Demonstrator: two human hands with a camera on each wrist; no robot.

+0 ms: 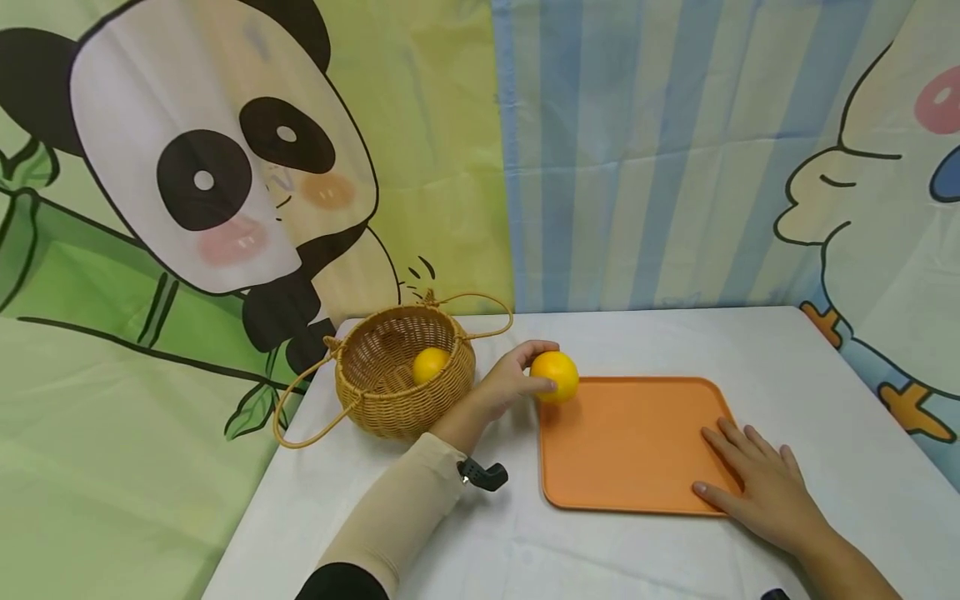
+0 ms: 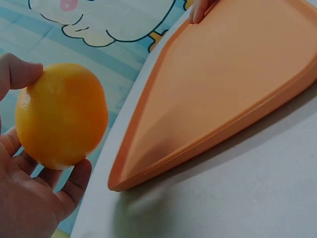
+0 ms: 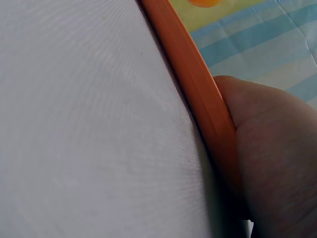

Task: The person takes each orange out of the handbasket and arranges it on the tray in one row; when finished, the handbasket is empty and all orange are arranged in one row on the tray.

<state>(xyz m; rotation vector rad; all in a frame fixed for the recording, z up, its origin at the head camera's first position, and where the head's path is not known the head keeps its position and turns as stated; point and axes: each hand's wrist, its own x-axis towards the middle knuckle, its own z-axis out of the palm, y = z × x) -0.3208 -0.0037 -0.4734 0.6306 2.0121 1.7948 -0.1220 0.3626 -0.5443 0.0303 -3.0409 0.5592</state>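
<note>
My left hand [image 1: 508,385] holds a yellow-orange orange [image 1: 557,377] between thumb and fingers, above the back left corner of the orange tray [image 1: 637,446]. In the left wrist view the orange [image 2: 64,116] is held apart from the tray [image 2: 213,89], with fingers under it and the thumb on its upper side. My right hand [image 1: 765,492] rests on the tray's right edge with its fingers spread. The right wrist view shows the thumb [image 3: 277,134] against the tray's rim [image 3: 193,84]. Another orange [image 1: 430,365] lies in the wicker basket [image 1: 390,412].
The basket stands on the white-covered table [image 1: 495,542] behind my left forearm, its two loop handles [image 1: 300,442] spread out to the sides. A cartoon-printed curtain [image 1: 637,150] hangs along the table's back and left side.
</note>
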